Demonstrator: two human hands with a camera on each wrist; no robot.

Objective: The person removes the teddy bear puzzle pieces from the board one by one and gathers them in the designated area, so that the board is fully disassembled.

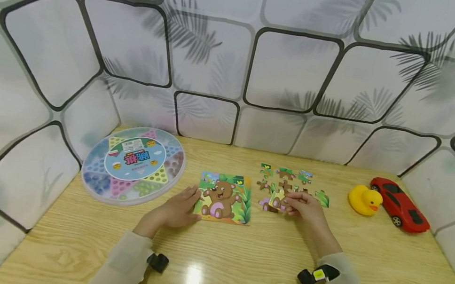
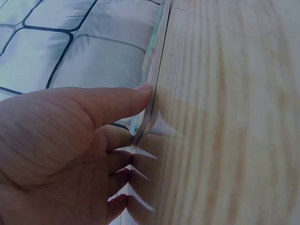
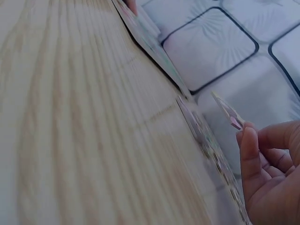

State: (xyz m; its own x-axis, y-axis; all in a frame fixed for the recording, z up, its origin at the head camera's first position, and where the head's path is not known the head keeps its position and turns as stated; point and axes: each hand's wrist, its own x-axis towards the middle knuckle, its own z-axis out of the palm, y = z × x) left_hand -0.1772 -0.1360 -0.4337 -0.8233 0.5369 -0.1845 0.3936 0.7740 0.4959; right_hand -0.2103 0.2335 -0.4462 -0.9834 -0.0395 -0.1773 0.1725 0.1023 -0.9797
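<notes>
A square board with a brown bear picture [image 1: 223,200] lies flat on the table. My left hand [image 1: 178,208] rests at its left side, fingers along the edge and the thumb touching the near corner; the left wrist view shows the thumb [image 2: 126,101] against the board's thin side. My right hand [image 1: 304,206] pinches a jigsaw piece [image 3: 228,111] between thumb and fingertips, tilted up above the table. Around and beyond that hand lie loose jigsaw pieces, among them a green one [image 1: 323,198] to its right and a brown one [image 1: 285,173] farther back.
A round Chinese checkers board [image 1: 171,187] with a printed label lies at the left. Toward the right sit a yellow rubber duck [image 1: 363,200] and a red toy car [image 1: 400,206]. Patterned fabric walls [image 1: 217,55] enclose the wooden table [image 1: 238,266] at the back and sides.
</notes>
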